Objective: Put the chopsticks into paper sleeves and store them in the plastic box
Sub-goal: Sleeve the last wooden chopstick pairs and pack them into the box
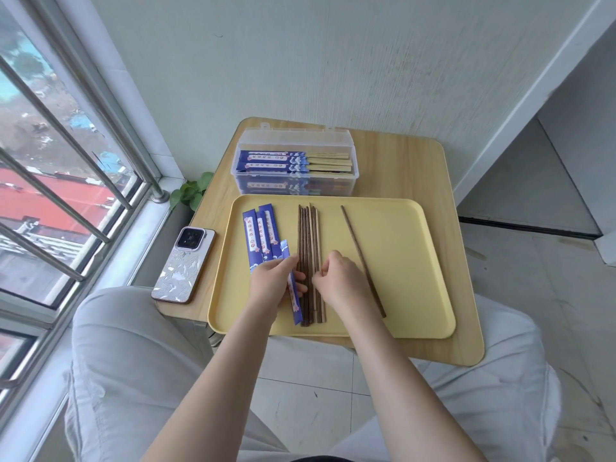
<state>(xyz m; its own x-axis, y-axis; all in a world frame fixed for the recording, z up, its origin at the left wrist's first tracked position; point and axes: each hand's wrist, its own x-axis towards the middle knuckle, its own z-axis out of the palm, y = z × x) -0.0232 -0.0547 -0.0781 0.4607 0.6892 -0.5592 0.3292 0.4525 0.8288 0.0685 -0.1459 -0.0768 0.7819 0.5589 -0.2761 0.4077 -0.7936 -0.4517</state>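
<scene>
I take the tray (400, 261) as my landmark and read across it. Off its left edge lies a phone (183, 265). On the tray's left part sit the empty sleeves (263, 235), a few fanned together. My left hand (271, 281) curls its fingers round one sleeve (295, 295) near the tray's front. Beside it, at the tray's middle, lies the bundle of chopsticks (310, 235), and my right hand (336, 278) pinches at their lower ends with fingertips drawn together. One lone stick (361, 258) lies slanted to the right. Behind the tray stands the box (296, 161), open, with sleeved pairs stacked inside, so I judge the job well along (several sticks remain). I cannot count the bundle, nor tell exactly which sticks the right fingers grip; the box's lower layer is blurred.
</scene>
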